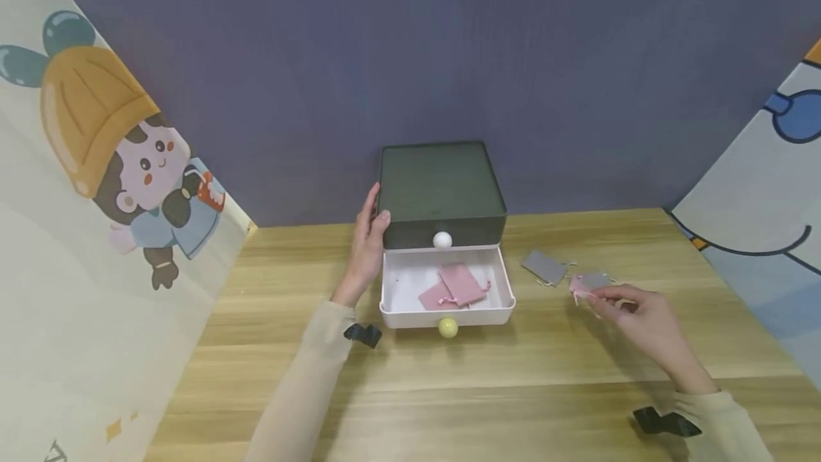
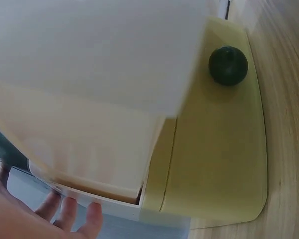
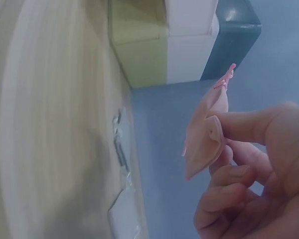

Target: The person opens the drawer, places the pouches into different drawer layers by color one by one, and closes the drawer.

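Observation:
A pink drawstring pouch [image 3: 204, 134] is pinched between the thumb and fingers of my right hand [image 1: 648, 319], raised above the table right of the drawer box. Below it, two grey drawstring pouches [image 1: 545, 267] lie on the tabletop; the pink one partly covers one of them in the head view. My left hand [image 1: 367, 252] rests against the left side of the box's dark green top section [image 1: 442, 180], thumb at its front corner. Beneath that section, a white drawer [image 1: 410, 321] with a yellow knob [image 1: 448, 327] is pulled out, with pink pouches [image 1: 463, 282] lying inside.
A yellow bottom section [image 2: 219, 149] with a dark green knob [image 2: 228, 65] shows in the left wrist view. The wooden table [image 1: 513, 391] meets a dark blue back wall [image 1: 308, 91]. Walls with cartoon pictures stand on both sides.

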`<state>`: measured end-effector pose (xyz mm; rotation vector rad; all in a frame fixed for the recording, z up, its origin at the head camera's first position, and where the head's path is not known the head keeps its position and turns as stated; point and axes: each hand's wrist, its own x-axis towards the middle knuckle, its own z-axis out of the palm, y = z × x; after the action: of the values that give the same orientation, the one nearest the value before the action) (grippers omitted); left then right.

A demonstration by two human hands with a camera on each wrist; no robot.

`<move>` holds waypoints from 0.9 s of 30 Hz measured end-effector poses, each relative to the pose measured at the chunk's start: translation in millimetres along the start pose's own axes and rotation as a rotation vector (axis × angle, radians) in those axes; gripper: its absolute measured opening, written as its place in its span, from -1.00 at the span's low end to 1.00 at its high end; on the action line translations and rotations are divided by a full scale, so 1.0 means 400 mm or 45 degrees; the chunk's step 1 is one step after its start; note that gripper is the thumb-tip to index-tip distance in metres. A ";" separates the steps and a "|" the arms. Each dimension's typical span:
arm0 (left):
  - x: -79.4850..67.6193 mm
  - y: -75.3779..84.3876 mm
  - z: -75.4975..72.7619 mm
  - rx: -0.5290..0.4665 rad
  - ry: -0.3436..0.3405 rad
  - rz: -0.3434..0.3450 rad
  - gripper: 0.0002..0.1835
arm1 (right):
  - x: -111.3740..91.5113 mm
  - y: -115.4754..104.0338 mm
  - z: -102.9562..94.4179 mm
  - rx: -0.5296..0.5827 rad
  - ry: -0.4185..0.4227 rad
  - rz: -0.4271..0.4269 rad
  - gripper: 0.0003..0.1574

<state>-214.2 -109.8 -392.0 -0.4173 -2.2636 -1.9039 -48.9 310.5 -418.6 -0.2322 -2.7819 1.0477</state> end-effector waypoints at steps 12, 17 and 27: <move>-0.009 0.005 0.002 0.077 -0.003 0.066 -0.28 | 0.009 -0.072 0.012 0.033 -0.021 -0.063 -0.61; -0.003 0.000 0.001 0.076 -0.004 0.074 -0.39 | 0.005 -0.102 0.018 0.038 -0.034 -0.088 -0.63; -0.001 -0.003 0.002 0.058 -0.002 0.017 -0.41 | 0.007 -0.159 0.025 0.038 -0.078 -0.120 -0.62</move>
<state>-214.1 -109.4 -393.4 -0.4266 -2.2945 -1.8428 -59.4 257.3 -383.6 -0.0660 -2.7978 1.0905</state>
